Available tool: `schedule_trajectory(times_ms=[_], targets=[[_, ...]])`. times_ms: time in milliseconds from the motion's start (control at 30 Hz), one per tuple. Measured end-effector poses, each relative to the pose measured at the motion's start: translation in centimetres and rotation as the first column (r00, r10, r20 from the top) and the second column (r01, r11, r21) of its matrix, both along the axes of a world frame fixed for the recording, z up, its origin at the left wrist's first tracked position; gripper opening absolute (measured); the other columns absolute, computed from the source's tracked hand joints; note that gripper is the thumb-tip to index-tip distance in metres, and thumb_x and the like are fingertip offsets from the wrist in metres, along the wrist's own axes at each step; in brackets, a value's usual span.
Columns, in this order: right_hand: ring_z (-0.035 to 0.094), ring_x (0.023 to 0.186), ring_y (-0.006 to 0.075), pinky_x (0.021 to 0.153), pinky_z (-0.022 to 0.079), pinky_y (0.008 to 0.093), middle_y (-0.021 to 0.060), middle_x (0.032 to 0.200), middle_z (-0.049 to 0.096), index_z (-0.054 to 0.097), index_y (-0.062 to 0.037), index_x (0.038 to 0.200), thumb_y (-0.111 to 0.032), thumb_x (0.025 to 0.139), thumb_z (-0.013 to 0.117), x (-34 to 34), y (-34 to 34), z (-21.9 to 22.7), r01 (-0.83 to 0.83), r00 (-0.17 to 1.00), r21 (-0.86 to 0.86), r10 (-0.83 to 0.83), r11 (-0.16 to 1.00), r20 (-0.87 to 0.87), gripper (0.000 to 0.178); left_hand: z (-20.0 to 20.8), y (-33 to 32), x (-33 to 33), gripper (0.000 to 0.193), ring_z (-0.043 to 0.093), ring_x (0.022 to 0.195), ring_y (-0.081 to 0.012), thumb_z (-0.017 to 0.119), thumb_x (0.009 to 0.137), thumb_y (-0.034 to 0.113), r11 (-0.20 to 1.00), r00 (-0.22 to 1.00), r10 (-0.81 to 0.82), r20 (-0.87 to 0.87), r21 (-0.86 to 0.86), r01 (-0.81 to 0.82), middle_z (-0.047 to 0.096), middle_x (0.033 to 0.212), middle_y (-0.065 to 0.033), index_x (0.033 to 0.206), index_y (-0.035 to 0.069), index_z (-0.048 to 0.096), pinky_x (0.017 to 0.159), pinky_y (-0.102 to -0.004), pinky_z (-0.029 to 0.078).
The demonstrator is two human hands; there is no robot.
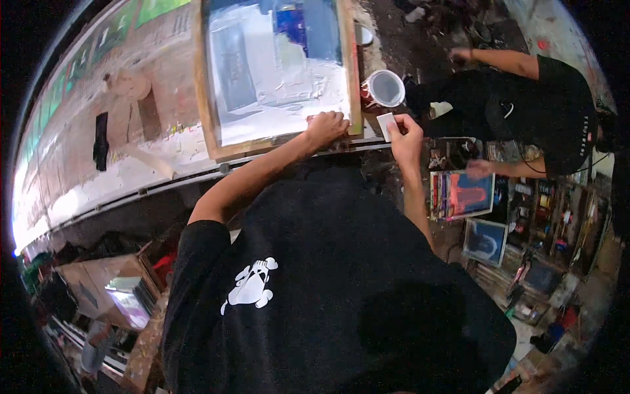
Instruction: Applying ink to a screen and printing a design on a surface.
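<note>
A wooden-framed screen (205, 85) lies on the table, its mesh smeared with thick white and grey-blue paste. My left hand (328, 128) rests on the near rail towards the right corner, fingers bent and closed over the wood. Right of that corner, my right hand (408, 134) pinches a small flat white scraper card (386, 125) between thumb and fingers, clear of the mesh. Just beyond the card stands an open tub (385, 89) with a white rim and grey contents.
A dark strip (100, 141) and a flat wooden piece (149, 115) lie on the stained table (72, 157) at left. A co-worker in black (558, 111) is at right, both hands blurred. Shelves there hold several framed screens (484, 241). A cardboard box (85, 289) is at lower left.
</note>
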State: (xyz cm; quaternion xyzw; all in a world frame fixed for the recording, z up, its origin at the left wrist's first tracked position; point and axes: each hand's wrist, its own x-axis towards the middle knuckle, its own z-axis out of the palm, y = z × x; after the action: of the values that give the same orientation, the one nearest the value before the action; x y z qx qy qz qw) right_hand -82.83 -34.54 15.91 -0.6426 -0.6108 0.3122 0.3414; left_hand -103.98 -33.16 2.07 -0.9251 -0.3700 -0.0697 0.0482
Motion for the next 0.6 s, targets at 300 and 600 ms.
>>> schedule_trajectory(times_ms=[300,600], targets=[[0.059,0.073,0.0143,0.069,0.046,0.0314,0.0058,0.078,0.065,0.065,0.0007,0.091,-0.008,0.082,0.068,3.6,-4.7,-3.2,0.220,0.970,-0.043,-0.223,0.975,-0.096,0.012,5.1,1.5,-0.8,0.011,0.066,0.072,-0.0263,0.059,0.082,0.009,0.984,0.960,0.175,0.221,0.005,-0.180,0.063,0.080,-0.0106,0.091,0.004,0.056,0.055,-0.0390,0.054],[0.066,0.082,0.0228,0.076,0.049,0.0343,0.0122,0.087,0.069,0.065,0.0019,0.093,-0.008,0.080,0.068,3.1,-3.1,-3.4,0.144,0.987,-0.089,-0.149,0.986,-0.058,0.017,8.7,2.5,-5.5,0.032,0.063,0.081,-0.0437,0.072,0.075,0.013,0.729,0.622,0.627,0.470,-0.635,-0.255,0.065,0.086,-0.0232,0.099,0.001,0.055,0.066,-0.0459,0.049]])
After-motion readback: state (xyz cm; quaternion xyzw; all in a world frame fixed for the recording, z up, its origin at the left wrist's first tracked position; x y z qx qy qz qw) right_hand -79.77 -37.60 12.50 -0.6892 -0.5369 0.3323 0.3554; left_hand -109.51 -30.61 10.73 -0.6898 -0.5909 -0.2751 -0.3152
